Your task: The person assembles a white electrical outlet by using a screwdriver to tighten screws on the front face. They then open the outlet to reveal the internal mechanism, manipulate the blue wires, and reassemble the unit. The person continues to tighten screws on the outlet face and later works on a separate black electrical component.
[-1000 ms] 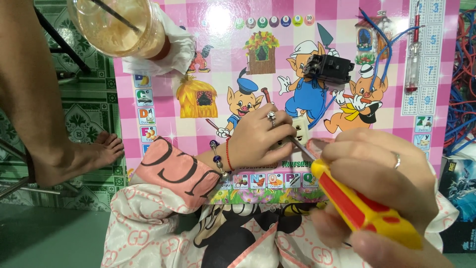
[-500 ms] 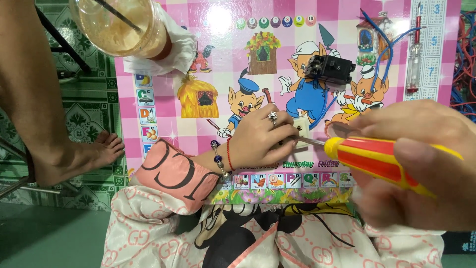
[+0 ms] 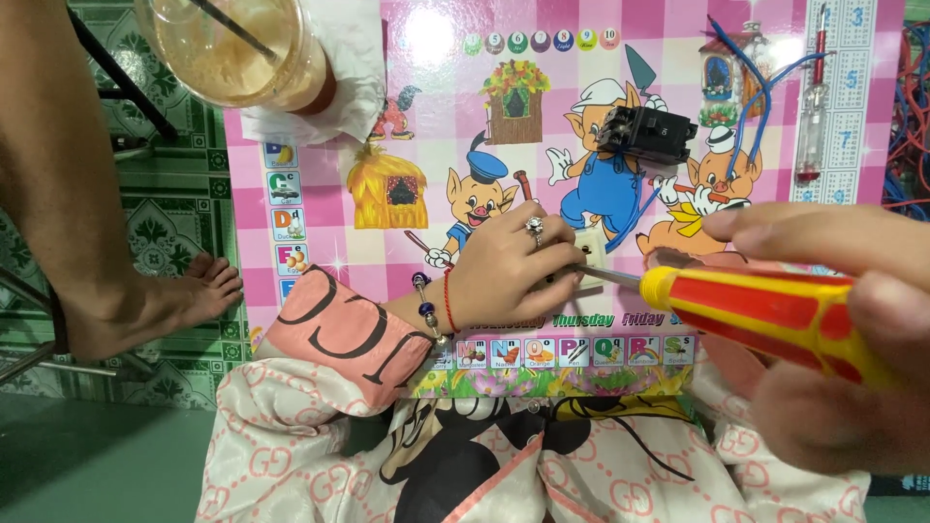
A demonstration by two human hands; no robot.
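Observation:
My left hand (image 3: 511, 269), with a ring and a beaded bracelet, is closed around a small cream-coloured electrical part (image 3: 588, 254) on the pink cartoon table (image 3: 426, 116). My right hand (image 3: 833, 339) grips a red and yellow screwdriver (image 3: 765, 318) close to the camera. Its metal shaft (image 3: 608, 276) points left and the tip meets the part under my left fingers. The part is mostly hidden by my left hand.
A black switch block (image 3: 647, 134) with blue wires (image 3: 756, 92) lies at the table's upper right, beside a clear-handled tester screwdriver (image 3: 814, 116). A plastic cup of iced drink (image 3: 237, 48) stands at upper left on tissue. A person's bare leg and foot (image 3: 126, 291) rest left of the table.
My right hand has swung the screwdriver from a steep downward angle to nearly level, with its tip at the part. My left hand has stayed on the part.

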